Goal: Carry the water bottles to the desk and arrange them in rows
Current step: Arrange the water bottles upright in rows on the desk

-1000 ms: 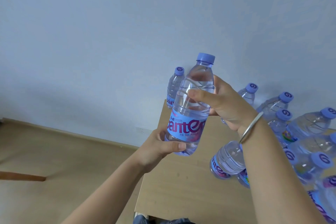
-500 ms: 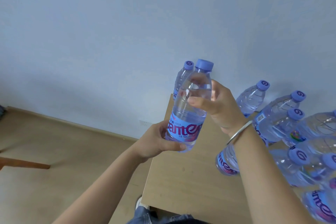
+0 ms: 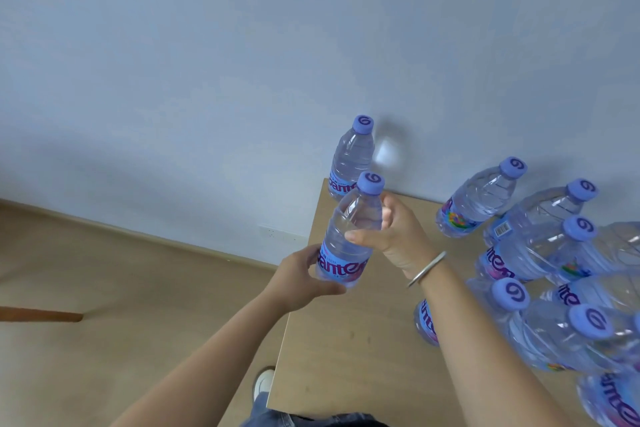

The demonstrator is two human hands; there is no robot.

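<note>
We hold one water bottle (image 3: 349, 236) over the desk's (image 3: 349, 350) left edge: left hand (image 3: 298, 279) gripping its labelled base, right hand (image 3: 391, 236) curled around its shoulder. We count one bottle at the far corner (image 3: 351, 158) and at least eight clustered right (overlapping, some cut off). A silver bangle (image 3: 426, 269) circles our right wrist.
</note>
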